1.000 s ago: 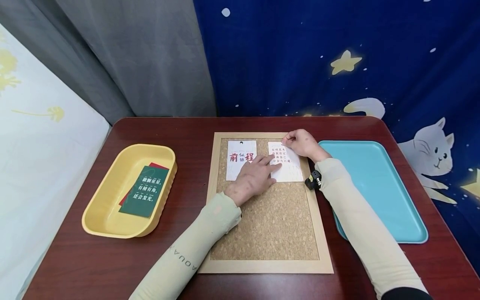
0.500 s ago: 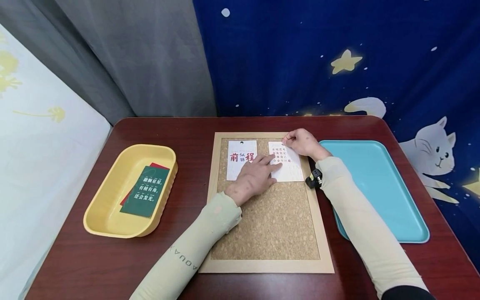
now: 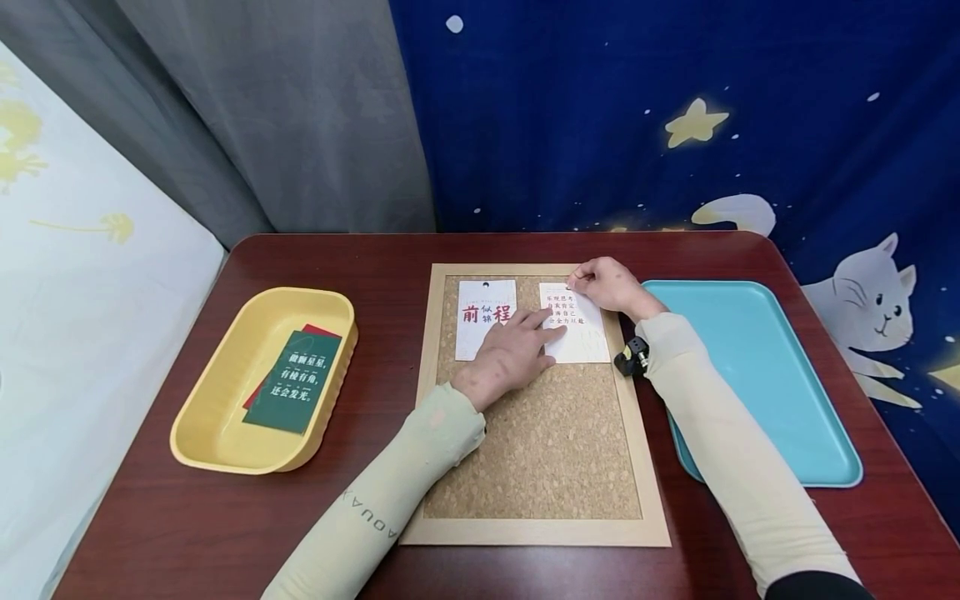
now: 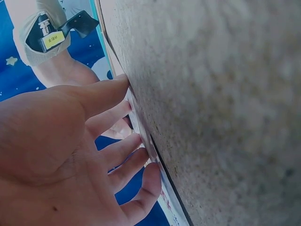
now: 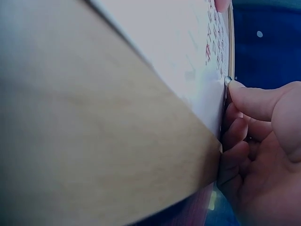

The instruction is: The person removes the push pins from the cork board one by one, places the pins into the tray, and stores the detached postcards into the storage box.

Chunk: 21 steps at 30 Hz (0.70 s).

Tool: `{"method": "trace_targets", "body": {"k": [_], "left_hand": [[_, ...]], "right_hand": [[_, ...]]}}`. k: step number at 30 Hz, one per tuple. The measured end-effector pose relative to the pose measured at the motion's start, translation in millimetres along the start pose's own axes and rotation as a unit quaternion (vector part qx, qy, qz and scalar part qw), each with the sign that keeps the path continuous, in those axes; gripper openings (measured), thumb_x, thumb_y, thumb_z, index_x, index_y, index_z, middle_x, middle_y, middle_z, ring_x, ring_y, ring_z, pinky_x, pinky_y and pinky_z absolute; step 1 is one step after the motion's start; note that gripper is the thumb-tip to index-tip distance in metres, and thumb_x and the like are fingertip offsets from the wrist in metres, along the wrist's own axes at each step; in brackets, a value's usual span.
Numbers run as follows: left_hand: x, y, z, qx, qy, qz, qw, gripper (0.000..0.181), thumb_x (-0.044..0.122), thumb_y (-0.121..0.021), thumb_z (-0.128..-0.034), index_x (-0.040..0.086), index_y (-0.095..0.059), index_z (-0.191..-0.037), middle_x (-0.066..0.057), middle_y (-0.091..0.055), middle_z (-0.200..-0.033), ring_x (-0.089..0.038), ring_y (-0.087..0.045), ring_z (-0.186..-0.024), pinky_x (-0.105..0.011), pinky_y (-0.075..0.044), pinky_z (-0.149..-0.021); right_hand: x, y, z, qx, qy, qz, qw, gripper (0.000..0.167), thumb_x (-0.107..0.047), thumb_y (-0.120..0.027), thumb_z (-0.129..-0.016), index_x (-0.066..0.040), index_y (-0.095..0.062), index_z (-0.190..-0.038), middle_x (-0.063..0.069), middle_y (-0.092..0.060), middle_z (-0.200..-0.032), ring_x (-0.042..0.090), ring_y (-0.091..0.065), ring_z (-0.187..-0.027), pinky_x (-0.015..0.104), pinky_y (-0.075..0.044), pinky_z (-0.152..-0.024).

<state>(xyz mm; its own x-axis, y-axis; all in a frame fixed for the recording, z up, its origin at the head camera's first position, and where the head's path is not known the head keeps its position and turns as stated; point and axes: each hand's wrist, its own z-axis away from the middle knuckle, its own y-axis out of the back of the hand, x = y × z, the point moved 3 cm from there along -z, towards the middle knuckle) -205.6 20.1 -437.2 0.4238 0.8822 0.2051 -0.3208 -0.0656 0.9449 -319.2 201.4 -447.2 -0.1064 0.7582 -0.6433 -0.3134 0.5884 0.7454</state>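
Observation:
On the cork board [image 3: 528, 450], two white cards with printed characters lie side by side near the top. My left hand [image 3: 506, 354] rests with spread fingers across the inner edges of the left card [image 3: 480, 337] and the right card [image 3: 585, 337]. At the right card's top edge my right hand [image 3: 609, 287] has thumb and finger brought together. In the right wrist view a small shiny thumbtack [image 5: 228, 79] sits at the thumb tip against the card, and the other fingers are curled. A dark round spot [image 3: 485, 284] marks the left card's top.
A yellow bin [image 3: 217, 400] on the left holds a green card [image 3: 292, 383] over a red card [image 3: 321, 331]. A light-blue tray [image 3: 765, 375] lies right of the board, under the right forearm. Curtains stand behind the dark red table [image 3: 360, 250].
Both hands stay in place on the board and card. The whole view shifts very slightly; nothing else visibly moves.

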Motion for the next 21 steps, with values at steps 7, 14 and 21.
{"method": "trace_targets", "body": {"k": [7,14,21], "left_hand": [[0.3,0.9,-0.7,0.001,-0.004,0.0,1.0,0.056,0.042,-0.056,-0.1068,0.037,-0.039,-0.16,0.006,-0.025,-0.174,-0.019,-0.024,-0.161,-0.051,-0.045,-0.117],[-0.2,2.0,-0.9,-0.001,-0.004,0.005,1.0,0.056,0.041,-0.056,-0.1071,0.036,-0.039,-0.16,0.006,-0.024,-0.175,-0.019,-0.023,-0.162,-0.052,-0.042,-0.119],[0.3,1.4,0.2,-0.006,-0.003,0.007,1.0,0.056,0.04,-0.055,-0.1073,0.036,-0.039,-0.161,0.005,-0.023,-0.175,-0.02,-0.023,-0.162,-0.052,-0.042,-0.12]], "right_hand": [[0,2,-0.2,-0.006,0.0,-0.002,1.0,0.027,-0.016,-0.055,-0.107,-0.001,-0.074,-0.12,0.019,-0.071,-0.13,0.024,-0.061,-0.103,0.028,-0.044,-0.087],[5,7,3.1,-0.011,-0.009,-0.054,0.9984,0.028,-0.022,-0.055,-0.108,-0.004,-0.073,-0.119,0.016,-0.069,-0.129,0.02,-0.061,-0.094,0.023,-0.048,-0.075],[12,7,8.3,-0.006,-0.019,-0.092,0.9955,0.03,-0.03,-0.056,-0.109,-0.008,-0.074,-0.116,0.013,-0.069,-0.111,0.02,-0.06,-0.079,0.024,-0.046,-0.066]]}}
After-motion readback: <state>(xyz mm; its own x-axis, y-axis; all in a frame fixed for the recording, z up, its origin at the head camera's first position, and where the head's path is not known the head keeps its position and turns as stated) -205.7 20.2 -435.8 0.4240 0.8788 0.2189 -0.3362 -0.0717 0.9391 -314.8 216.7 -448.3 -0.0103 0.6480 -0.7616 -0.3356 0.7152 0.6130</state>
